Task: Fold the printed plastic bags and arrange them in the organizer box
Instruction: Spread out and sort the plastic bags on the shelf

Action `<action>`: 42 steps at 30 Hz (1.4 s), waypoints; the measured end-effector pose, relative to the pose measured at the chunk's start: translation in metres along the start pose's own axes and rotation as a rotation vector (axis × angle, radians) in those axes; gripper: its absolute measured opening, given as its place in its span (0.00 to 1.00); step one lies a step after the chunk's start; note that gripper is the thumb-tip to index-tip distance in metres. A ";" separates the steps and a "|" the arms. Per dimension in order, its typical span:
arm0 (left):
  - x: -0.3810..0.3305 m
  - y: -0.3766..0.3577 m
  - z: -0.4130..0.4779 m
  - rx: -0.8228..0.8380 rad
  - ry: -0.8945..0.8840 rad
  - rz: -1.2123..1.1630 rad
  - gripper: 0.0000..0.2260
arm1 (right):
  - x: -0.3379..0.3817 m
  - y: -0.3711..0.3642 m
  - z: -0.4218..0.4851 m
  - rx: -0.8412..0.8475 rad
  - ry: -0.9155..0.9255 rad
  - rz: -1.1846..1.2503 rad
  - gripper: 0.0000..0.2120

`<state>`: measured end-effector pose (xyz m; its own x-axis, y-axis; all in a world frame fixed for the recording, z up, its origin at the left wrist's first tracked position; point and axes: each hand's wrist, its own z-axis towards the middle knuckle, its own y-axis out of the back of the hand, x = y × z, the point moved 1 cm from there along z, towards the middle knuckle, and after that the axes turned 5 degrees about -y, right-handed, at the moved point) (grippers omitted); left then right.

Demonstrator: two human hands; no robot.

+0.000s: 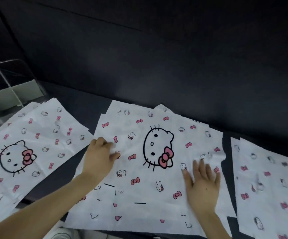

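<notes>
Start of the fold: middle bag [139,171] lies flat on the dark surface [81,104]; left hand [100,157], fingers curled, pinches its left part; right hand [203,185] rests flat, fingers spread; next move likely needs that side carried over evenly; organizer box [10,95] stands far left.

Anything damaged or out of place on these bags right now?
The middle bag has a ragged, crumpled notch in its right edge, just beyond the right hand; possibly a tear, possibly its handle cut-out.
</notes>
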<state>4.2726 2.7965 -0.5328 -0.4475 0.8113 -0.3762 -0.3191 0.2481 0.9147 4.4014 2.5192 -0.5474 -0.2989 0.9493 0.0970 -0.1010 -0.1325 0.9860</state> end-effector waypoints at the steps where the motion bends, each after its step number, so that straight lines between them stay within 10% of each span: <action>1: -0.002 -0.001 -0.001 -0.016 0.001 -0.012 0.11 | 0.003 -0.001 0.000 -0.026 0.012 0.021 0.35; 20: -0.197 0.065 0.055 -0.167 -0.410 -0.424 0.07 | -0.114 0.104 0.032 -0.414 -0.238 0.591 0.21; 28: -0.338 0.005 0.046 -0.160 -0.547 -0.656 0.08 | -0.244 0.169 0.012 -0.642 -0.482 0.478 0.19; 35: -0.371 -0.067 0.012 -0.039 -0.456 -0.620 0.10 | -0.303 0.142 -0.007 -0.726 -0.301 0.184 0.23; 42: -0.374 -0.129 -0.017 0.214 -0.584 -0.131 0.21 | -0.364 0.067 -0.023 -0.218 -0.393 -0.056 0.27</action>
<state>4.4670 2.4528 -0.5123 0.1328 0.9069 -0.3998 -0.1392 0.4164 0.8984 4.4821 2.1580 -0.5202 0.0917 0.9872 0.1302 -0.3166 -0.0951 0.9438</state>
